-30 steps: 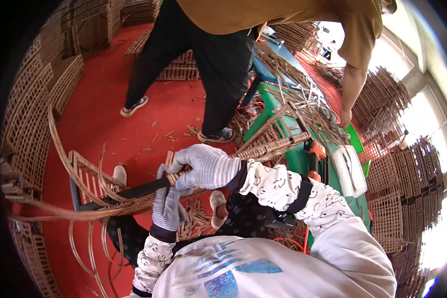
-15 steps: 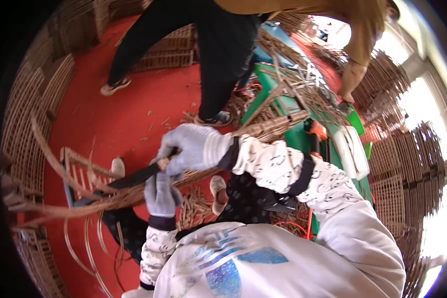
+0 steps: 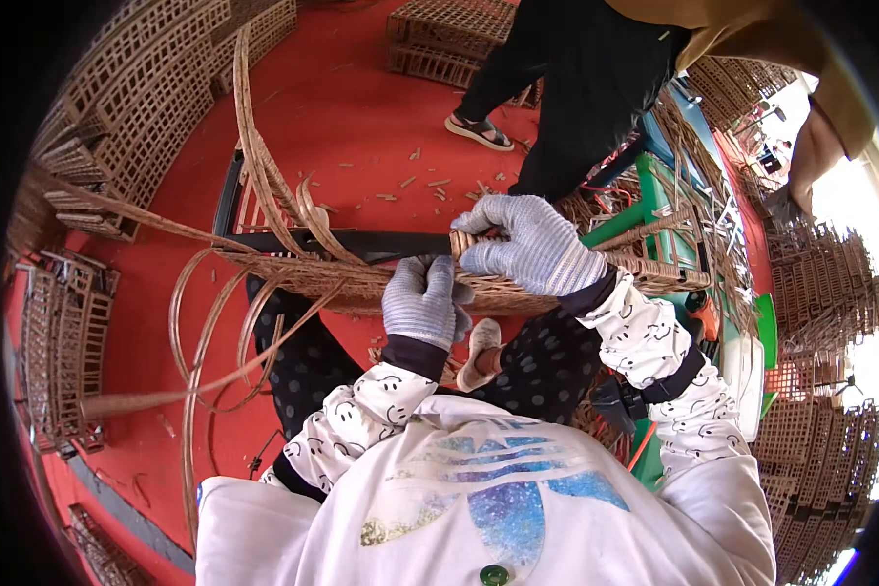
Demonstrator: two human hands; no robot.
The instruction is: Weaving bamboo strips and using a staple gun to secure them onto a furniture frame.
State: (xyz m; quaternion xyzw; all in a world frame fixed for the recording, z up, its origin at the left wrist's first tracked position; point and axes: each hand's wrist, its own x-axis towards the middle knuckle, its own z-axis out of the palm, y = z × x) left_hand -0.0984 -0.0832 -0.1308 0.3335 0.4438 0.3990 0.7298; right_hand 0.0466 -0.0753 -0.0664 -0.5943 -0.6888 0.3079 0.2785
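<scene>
The brown wrapping [image 3: 462, 243] sat around the black bar [image 3: 391, 245] of the woven frame, right between my hands; it seemed best to lay each turn snug against its neighbour, with steady tension; my right hand [image 3: 532, 246] was closed, thumb and finger pinched on that wrapping; my left hand [image 3: 425, 305] touched the bar just beside it, fingers curled, though I couldn't tell whether they gripped anything; loose strands [image 3: 255, 146] arched beyond my left hand; a co-worker [image 3: 596, 93] stood beyond my right.
</scene>
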